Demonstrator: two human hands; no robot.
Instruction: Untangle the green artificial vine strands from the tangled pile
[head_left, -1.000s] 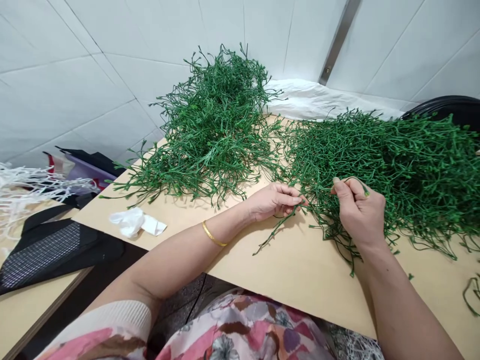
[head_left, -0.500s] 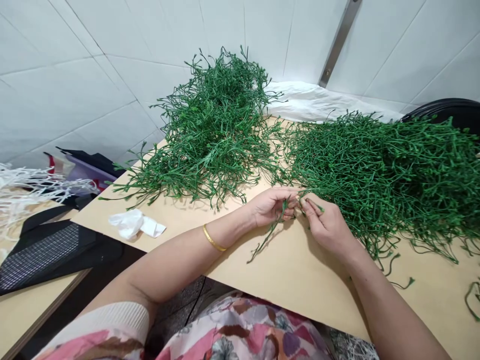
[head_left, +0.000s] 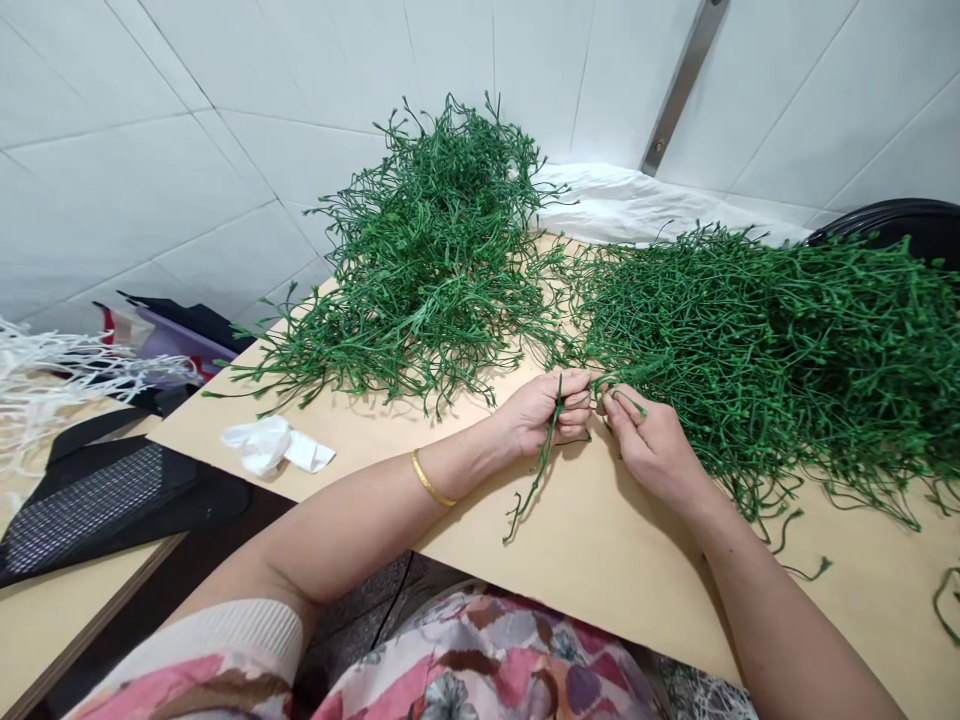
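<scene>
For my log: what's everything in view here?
Tangled heaps of thin forked stems: two, green, back and right
Slender sprigs: unclear, green, in hands
Flat tabletops: two, tan, centre, left
Crumpled scraps: unclear, white, table's left
Wrinkled sheet: one, white, against wall
Tiled wall: one, white, behind
Metal strip: one, grey, on wall
Rounded item: one, black, back right
Stringy strands: many, white, far left, bottom right
Meshed piece: one, black, lower left
Folded item: one, purple, left
Metallic-looking bangle: one, gold, left wrist
Floral garment: one, multicoloured, bottom
Left hand, right hand: two, bare, central

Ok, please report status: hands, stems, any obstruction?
Left hand closed on green stems. Right hand pinching green strand. Possible obstruction: green pile beside right hand.
</scene>
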